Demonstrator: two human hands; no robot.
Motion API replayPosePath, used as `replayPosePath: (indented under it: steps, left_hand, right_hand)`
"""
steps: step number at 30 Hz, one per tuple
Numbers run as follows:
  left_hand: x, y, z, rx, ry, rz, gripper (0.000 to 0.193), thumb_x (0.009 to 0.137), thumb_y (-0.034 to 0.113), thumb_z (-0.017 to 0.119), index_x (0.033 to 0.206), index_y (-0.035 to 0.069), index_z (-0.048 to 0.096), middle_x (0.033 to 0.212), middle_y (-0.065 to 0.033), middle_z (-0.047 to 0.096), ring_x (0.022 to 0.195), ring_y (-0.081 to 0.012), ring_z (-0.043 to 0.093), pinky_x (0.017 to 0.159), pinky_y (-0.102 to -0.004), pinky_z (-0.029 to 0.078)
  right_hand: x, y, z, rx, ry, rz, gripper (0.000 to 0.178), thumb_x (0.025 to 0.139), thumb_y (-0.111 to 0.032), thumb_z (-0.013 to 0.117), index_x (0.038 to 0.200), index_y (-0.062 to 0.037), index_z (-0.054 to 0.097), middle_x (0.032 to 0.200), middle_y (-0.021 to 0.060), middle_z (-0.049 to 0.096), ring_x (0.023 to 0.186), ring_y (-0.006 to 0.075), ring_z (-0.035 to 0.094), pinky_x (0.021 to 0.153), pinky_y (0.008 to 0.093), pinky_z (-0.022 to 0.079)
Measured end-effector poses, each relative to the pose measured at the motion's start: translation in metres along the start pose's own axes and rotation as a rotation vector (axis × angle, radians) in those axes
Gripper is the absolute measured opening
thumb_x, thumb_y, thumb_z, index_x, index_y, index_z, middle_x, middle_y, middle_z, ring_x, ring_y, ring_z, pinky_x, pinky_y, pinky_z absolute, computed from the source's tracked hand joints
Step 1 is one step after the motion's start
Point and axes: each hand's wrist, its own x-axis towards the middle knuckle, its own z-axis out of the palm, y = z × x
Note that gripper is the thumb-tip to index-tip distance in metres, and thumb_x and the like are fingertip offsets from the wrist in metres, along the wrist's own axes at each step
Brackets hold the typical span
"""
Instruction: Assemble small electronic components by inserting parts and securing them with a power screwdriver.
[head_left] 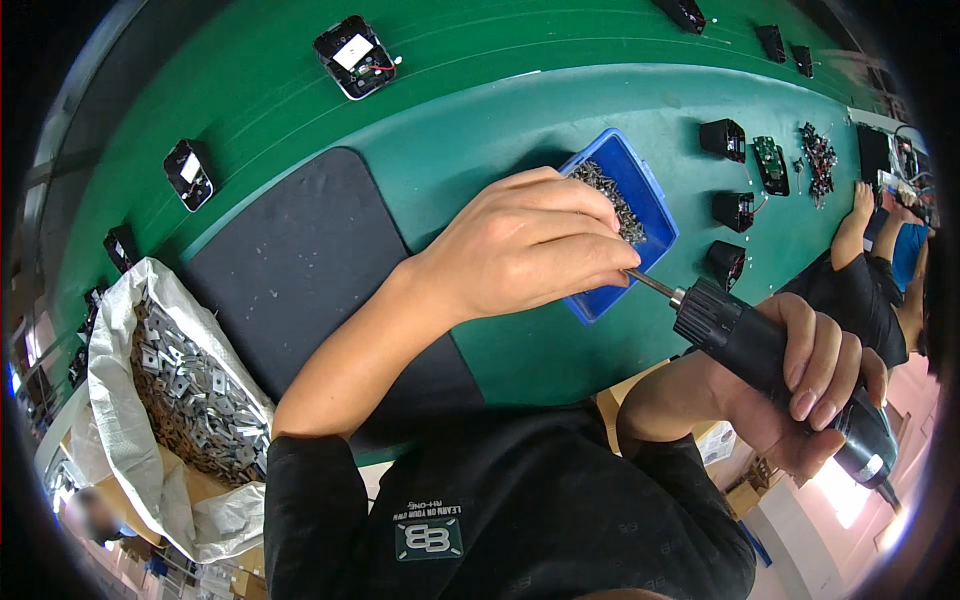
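Note:
My right hand is wrapped round a black electric screwdriver, whose bit points up and to the left. At the tip of the bit, the thumb and fingertips of my left hand are pinched together. Whatever lies between those fingertips is too small or hidden to make out. Under and beyond my left hand sits a blue tray tilted across the table, with a heap of small metal screws in it. My left hand partly covers the tray.
A black mat lies left of the tray. A white sack of metal pieces stands at lower left. Black housings, a circuit board and small dark parts lie right. More housings sit on the green strip beyond. Another person's arm is far right.

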Motion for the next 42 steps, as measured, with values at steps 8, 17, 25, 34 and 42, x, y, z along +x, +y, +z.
replayPosePath:
  steps: [8, 17, 25, 34, 42]
  left_hand:
    - [0.000, -0.001, -0.001, -0.027, -0.006, -0.004, 0.025, 0.067, 0.014, 0.080, 0.090, 0.007, 0.071, 0.080, -0.0030, 0.069, 0.081, -0.0185, 0.065, 0.066, -0.0297, 0.049]
    - [-0.003, 0.000, -0.002, 0.011, -0.015, 0.001, 0.032, 0.068, 0.012, 0.079, 0.100, 0.008, 0.072, 0.086, -0.0021, 0.071, 0.081, -0.0157, 0.067, 0.064, -0.0282, 0.048]
    - [-0.004, -0.004, 0.001, 0.066, -0.025, 0.053, 0.035, 0.069, 0.010, 0.078, 0.103, 0.007, 0.072, 0.090, -0.0025, 0.072, 0.081, -0.0159, 0.067, 0.063, -0.0295, 0.048]
    - [0.022, 0.003, -0.043, 0.163, -0.059, 0.047, 0.037, 0.071, 0.021, 0.077, 0.103, 0.004, 0.070, 0.098, -0.0108, 0.070, 0.085, -0.0234, 0.067, 0.073, -0.0302, 0.051]
    - [-0.025, 0.076, -0.063, 0.645, -0.134, -0.812, 0.025, 0.072, 0.021, 0.076, 0.083, 0.004, 0.063, 0.075, -0.0090, 0.062, 0.068, -0.0236, 0.062, 0.061, -0.0329, 0.050]
  right_hand:
    - [0.000, 0.002, -0.001, 0.004, -0.004, 0.026, 0.040, 0.072, -0.012, 0.074, 0.108, -0.0106, 0.056, 0.071, -0.0020, 0.059, 0.062, 0.0093, 0.057, 0.063, 0.0231, 0.045]
    - [-0.003, 0.005, -0.001, -0.006, -0.005, 0.027, 0.041, 0.072, -0.013, 0.074, 0.108, -0.0108, 0.057, 0.071, -0.0024, 0.059, 0.062, 0.0091, 0.057, 0.063, 0.0226, 0.044]
    - [-0.005, 0.006, -0.003, -0.027, 0.003, 0.018, 0.040, 0.073, -0.013, 0.074, 0.108, -0.0107, 0.057, 0.071, -0.0031, 0.058, 0.062, 0.0083, 0.056, 0.062, 0.0226, 0.044]
    - [-0.006, 0.004, -0.007, -0.010, 0.007, 0.036, 0.041, 0.073, -0.016, 0.074, 0.110, -0.0126, 0.057, 0.072, -0.0046, 0.055, 0.062, 0.0075, 0.052, 0.062, 0.0221, 0.039]
    - [-0.010, -0.004, -0.023, -0.058, 0.021, 0.104, 0.043, 0.074, -0.018, 0.072, 0.113, -0.0122, 0.055, 0.073, -0.0040, 0.055, 0.064, 0.0081, 0.051, 0.064, 0.0235, 0.037]
